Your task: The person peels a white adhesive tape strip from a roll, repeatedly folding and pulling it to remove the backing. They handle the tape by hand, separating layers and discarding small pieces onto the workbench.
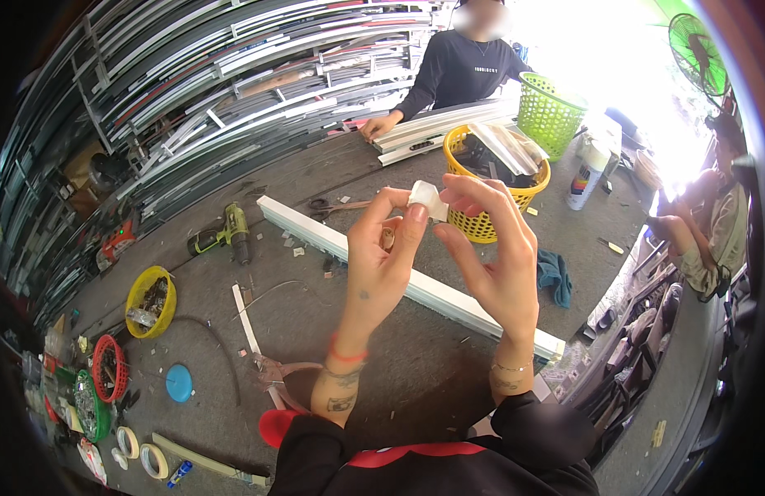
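Raised over the workbench, my left hand (381, 256) pinches a small white angular piece (429, 198) between thumb and forefinger; I cannot make out whether it is plastic or folded paper. My right hand (502, 264) is just to the right of it, thumb and fingers apart and curved towards the piece. Its fingertips come close to the piece's right edge, and no grip on it shows. Below both hands a long white profile bar (449, 306) lies slantwise across the bench, partly hidden by my wrists.
A green cordless drill (225, 236) and scissors (337, 207) lie beyond the bar. Yellow (482, 227) and green (552, 116) baskets stand at the far right, near a spray can (583, 183). Small baskets and tape rolls (154, 461) are at left. A co-worker (461, 74) stands across the bench.
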Demonstrator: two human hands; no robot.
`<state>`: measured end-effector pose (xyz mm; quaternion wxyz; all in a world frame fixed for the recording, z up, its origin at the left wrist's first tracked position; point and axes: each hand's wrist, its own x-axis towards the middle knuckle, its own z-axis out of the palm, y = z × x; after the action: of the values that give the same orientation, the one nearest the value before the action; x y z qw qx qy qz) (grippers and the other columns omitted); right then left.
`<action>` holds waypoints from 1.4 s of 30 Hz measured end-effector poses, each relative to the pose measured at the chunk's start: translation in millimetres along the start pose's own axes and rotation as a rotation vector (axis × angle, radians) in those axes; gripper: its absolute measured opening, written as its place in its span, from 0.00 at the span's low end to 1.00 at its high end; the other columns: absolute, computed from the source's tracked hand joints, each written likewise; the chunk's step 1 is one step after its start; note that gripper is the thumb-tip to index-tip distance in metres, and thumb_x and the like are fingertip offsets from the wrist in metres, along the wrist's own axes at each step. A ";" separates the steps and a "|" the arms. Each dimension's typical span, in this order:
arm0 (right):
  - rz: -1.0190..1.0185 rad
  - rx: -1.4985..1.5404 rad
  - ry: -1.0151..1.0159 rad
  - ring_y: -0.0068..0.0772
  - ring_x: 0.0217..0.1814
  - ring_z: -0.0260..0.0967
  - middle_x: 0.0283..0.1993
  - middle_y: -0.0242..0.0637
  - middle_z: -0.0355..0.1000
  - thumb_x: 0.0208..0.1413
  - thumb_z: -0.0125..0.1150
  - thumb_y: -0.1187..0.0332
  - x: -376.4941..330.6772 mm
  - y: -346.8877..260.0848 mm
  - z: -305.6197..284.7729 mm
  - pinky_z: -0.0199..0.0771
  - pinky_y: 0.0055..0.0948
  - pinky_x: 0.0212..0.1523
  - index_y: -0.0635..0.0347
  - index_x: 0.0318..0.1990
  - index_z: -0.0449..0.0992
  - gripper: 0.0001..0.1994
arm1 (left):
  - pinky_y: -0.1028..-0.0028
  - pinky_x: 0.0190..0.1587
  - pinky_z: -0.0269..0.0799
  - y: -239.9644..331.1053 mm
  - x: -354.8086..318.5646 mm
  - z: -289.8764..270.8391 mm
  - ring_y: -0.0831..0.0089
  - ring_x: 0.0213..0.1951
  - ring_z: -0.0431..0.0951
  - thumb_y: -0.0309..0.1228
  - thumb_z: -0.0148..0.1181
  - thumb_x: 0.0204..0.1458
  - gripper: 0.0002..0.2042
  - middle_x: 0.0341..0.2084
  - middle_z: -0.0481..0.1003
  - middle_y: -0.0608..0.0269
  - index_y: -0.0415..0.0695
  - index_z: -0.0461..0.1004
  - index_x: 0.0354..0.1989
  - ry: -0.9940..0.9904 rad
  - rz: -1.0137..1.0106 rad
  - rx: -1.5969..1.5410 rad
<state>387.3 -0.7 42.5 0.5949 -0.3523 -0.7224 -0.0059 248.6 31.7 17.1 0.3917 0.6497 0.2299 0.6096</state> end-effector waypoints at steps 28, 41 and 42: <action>0.154 0.212 0.080 0.28 0.37 0.68 0.34 0.37 0.71 0.47 0.59 0.78 0.7 11.4 -6.7 0.67 0.24 0.41 0.66 0.31 0.74 0.03 | 0.84 0.19 0.51 20.9 -8.9 4.4 0.90 0.23 0.61 0.23 0.63 0.49 0.08 0.32 0.70 0.71 0.45 0.74 0.37 0.057 0.321 0.373; -0.040 -0.001 0.002 0.35 0.37 0.69 0.35 0.40 0.70 0.43 0.61 0.81 -0.2 -1.2 0.5 0.68 0.28 0.41 0.64 0.32 0.75 0.07 | 0.78 0.22 0.65 23.4 -9.1 5.5 0.77 0.21 0.74 0.22 0.64 0.44 0.10 0.27 0.75 0.68 0.45 0.74 0.35 0.179 0.360 0.654; -0.061 -0.045 0.001 0.36 0.37 0.69 0.35 0.40 0.70 0.43 0.62 0.81 -0.3 -1.9 0.8 0.68 0.29 0.41 0.64 0.32 0.76 0.07 | 0.77 0.23 0.67 23.5 -9.3 5.5 0.75 0.22 0.75 0.22 0.64 0.43 0.10 0.27 0.75 0.68 0.45 0.74 0.35 0.184 0.378 0.678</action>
<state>385.6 -1.9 42.8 0.5869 -0.3433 -0.7322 -0.0406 248.3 9.4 30.2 0.0135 0.7156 0.3287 0.6161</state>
